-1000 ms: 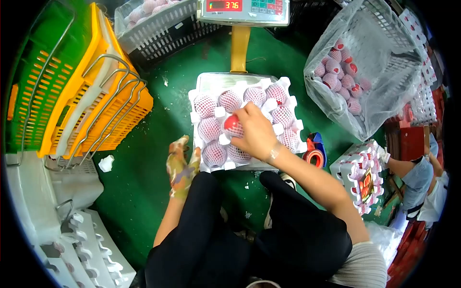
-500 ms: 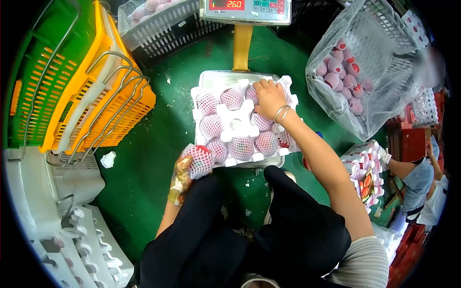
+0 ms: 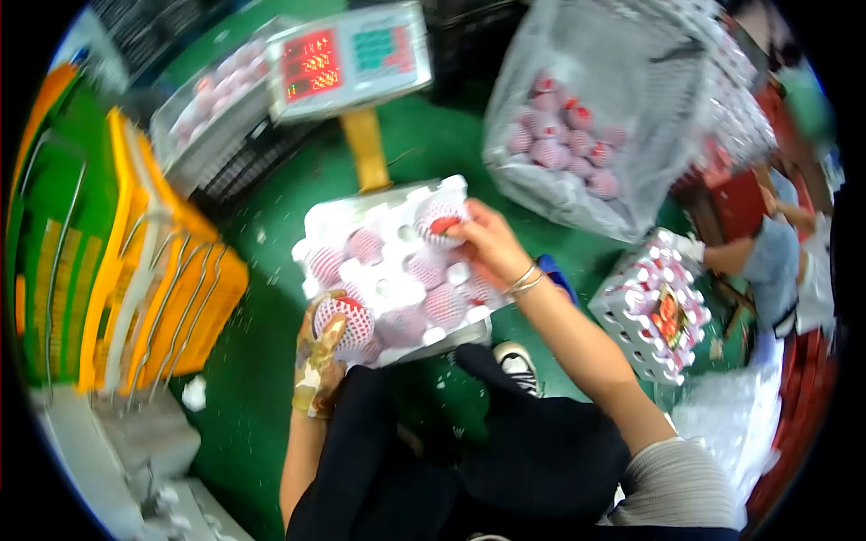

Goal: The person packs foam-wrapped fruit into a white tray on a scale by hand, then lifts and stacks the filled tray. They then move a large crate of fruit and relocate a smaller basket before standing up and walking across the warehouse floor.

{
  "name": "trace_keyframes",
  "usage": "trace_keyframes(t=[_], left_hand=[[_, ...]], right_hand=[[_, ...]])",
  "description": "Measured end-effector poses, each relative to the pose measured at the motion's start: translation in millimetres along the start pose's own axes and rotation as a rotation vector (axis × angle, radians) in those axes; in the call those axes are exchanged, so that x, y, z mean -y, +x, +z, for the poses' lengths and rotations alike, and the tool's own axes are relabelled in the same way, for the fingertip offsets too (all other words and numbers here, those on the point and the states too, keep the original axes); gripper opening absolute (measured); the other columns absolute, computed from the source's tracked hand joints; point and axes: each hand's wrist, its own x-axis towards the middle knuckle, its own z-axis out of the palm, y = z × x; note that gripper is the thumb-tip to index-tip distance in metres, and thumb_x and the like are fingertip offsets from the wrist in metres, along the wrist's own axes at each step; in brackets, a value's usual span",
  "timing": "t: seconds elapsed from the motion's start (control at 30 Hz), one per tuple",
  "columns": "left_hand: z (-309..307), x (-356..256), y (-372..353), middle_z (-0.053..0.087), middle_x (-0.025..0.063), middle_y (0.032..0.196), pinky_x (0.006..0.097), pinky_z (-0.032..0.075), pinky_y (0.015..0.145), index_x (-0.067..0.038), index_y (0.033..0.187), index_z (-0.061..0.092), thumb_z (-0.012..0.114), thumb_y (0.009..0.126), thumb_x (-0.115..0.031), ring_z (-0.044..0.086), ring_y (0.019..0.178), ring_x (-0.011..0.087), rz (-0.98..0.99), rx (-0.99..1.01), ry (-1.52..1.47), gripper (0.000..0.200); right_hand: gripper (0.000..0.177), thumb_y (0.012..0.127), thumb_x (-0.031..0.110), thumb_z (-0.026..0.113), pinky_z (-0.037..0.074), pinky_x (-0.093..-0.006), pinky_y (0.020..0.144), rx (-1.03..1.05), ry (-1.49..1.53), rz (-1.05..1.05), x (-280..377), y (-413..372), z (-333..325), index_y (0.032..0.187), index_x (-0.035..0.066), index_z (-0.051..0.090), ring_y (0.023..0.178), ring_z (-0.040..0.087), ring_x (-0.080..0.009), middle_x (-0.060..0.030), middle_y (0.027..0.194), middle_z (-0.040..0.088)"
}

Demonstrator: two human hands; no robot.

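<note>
My left hand (image 3: pixel 316 361), in a patterned glove, grips a round fruit in a pinkish foam net (image 3: pixel 350 326) with a red patch on top, at the near left corner of the tray. With its fingers and thumb, my bare right hand (image 3: pixel 487 236) holds another foam-netted fruit (image 3: pixel 439 216), also showing red, over the far right of the tray. Beneath both is a white moulded tray (image 3: pixel 383 288) with several netted fruits in its hollows. It rests on the platform of a weighing scale (image 3: pixel 451 341). The fruit's exact kind is hidden by the nets.
The scale's lit display (image 3: pixel 350 63) stands behind the tray. Yellow and green crates (image 3: pixel 171 298) are at left, a grey crate of netted fruit (image 3: pixel 216 99) behind. A plastic-lined crate (image 3: pixel 622 108) stands far right. Beside a filled carton (image 3: pixel 622 316) sits another person (image 3: pixel 767 270).
My right hand has come up from the tray's far right holding a netted fruit. The view has swung, shifting the tray and scale leftward. My left hand still holds its fruit.
</note>
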Motion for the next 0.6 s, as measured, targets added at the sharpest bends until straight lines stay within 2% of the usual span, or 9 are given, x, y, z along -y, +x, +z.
trace_keyframes(t=[0.07, 0.1, 0.23, 0.3, 0.4, 0.43, 0.5, 0.53, 0.6], left_hand=[[43.1, -11.3, 32.6, 0.059, 0.0133, 0.114, 0.0284, 0.053, 0.085, -0.003, 0.128, 0.045, 0.056, 0.09, -0.008, 0.062, 0.101, 0.02, 0.028, 0.163, 0.337, 0.04], [62.2, -9.5, 53.8, 0.059, 0.0122, 0.113, 0.0274, 0.05, 0.091, -0.002, 0.124, 0.048, 0.056, 0.089, -0.001, 0.061, 0.105, 0.0198, -0.06, 0.171, 0.137, 0.036], [185.9, -10.3, 130.6, 0.062, 0.0092, 0.112, 0.0271, 0.051, 0.086, -0.006, 0.123, 0.047, 0.066, 0.089, -0.016, 0.062, 0.101, 0.0168, -0.142, 0.319, 0.342, 0.039], [231.0, 1.6, 177.0, 0.06, 0.0062, 0.116, 0.0376, 0.053, 0.087, -0.008, 0.124, 0.049, 0.061, 0.093, -0.019, 0.061, 0.1, 0.0205, -0.187, 0.638, 0.191, 0.036], [287.2, 3.3, 208.3, 0.05, 0.0041, 0.134, 0.0266, 0.048, 0.074, -0.018, 0.133, 0.033, 0.056, 0.094, -0.013, 0.054, 0.112, 0.0178, -0.291, 0.571, 0.593, 0.046], [273.9, 15.2, 226.7, 0.051, 0.0051, 0.132, 0.0277, 0.048, 0.077, -0.016, 0.126, 0.039, 0.058, 0.092, -0.011, 0.054, 0.112, 0.0184, -0.079, 0.739, 0.589, 0.04], [247.0, 39.8, 264.0, 0.053, 0.0071, 0.127, 0.03, 0.048, 0.083, -0.012, 0.113, 0.053, 0.062, 0.087, -0.008, 0.053, 0.112, 0.0195, 0.382, 1.022, 0.493, 0.028], [246.5, -1.5, 228.4, 0.053, 0.0069, 0.122, 0.0296, 0.049, 0.082, -0.011, 0.113, 0.053, 0.061, 0.089, -0.009, 0.054, 0.11, 0.019, 0.492, 0.989, 0.658, 0.026], [227.7, -51.3, 167.0, 0.054, 0.0064, 0.112, 0.0289, 0.049, 0.082, -0.007, 0.114, 0.052, 0.057, 0.092, -0.011, 0.056, 0.105, 0.0179, 0.562, 0.936, 0.97, 0.023]], right_hand=[[0.028, 0.085, 0.008, 0.061, 0.054, -0.0355, 0.079, 0.035, 0.455, 0.119, 9.9, -25.2, -15.2, 0.112, 0.005, 0.055, 0.089, 0.062, -0.0156, -0.0032, 0.097, 0.063], [0.028, 0.085, 0.009, 0.061, 0.054, -0.0361, 0.076, 0.026, 0.61, 0.173, 18.6, -31.6, -19.8, 0.112, 0.008, 0.055, 0.09, 0.062, -0.0155, -0.0029, 0.097, 0.063], [0.032, 0.084, 0.017, 0.066, 0.053, -0.0309, 0.055, -0.245, -0.064, -0.117, 69.9, -29.1, -69.1, 0.113, 0.009, 0.054, 0.082, 0.064, -0.0156, -0.0038, 0.094, 0.064], [0.037, 0.083, 0.021, 0.066, 0.054, -0.0321, 0.055, -0.515, -0.311, -0.263, 102.8, -11.1, -109.7, 0.112, 0.004, 0.052, 0.086, 0.063, -0.0181, -0.0074, 0.099, 0.062], [0.068, 0.086, 0.034, 0.063, 0.047, -0.0373, 0.089, -0.835, -0.811, -0.214, 142.1, -5.5, -175.3, 0.135, -0.004, 0.034, 0.112, 0.054, -0.0282, -0.0206, 0.125, 0.051], [0.077, 0.083, 0.037, 0.065, 0.041, -0.0374, 0.1, -0.986, -1.013, -0.248, 150.2, -10.2, -180.7, 0.135, -0.009, 0.032, 0.119, 0.05, -0.034, -0.028, 0.13, 0.046], [0.08, 0.084, 0.032, 0.066, 0.037, -0.0383, 0.104, -0.813, -0.91, -0.526, 142.7, -30.4, -188.5, 0.139, -0.009, 0.026, 0.128, 0.041, -0.0363, -0.0304, 0.135, 0.039], [0.078, 0.083, 0.022, 0.067, 0.035, -0.0379, 0.105, -0.576, -0.812, -0.612, 130.1, -40.9, -195.1, 0.141, -0.008, 0.023, 0.131, 0.039, -0.0353, -0.0277, 0.139, 0.038], [0.065, 0.08, 0.009, 0.066, 0.045, -0.0387, 0.094, -0.478, -0.798, -0.517, 104.6, -62.4, -162.0, 0.134, -0.002, 0.033, 0.113, 0.053, -0.0254, -0.0174, 0.126, 0.05]])
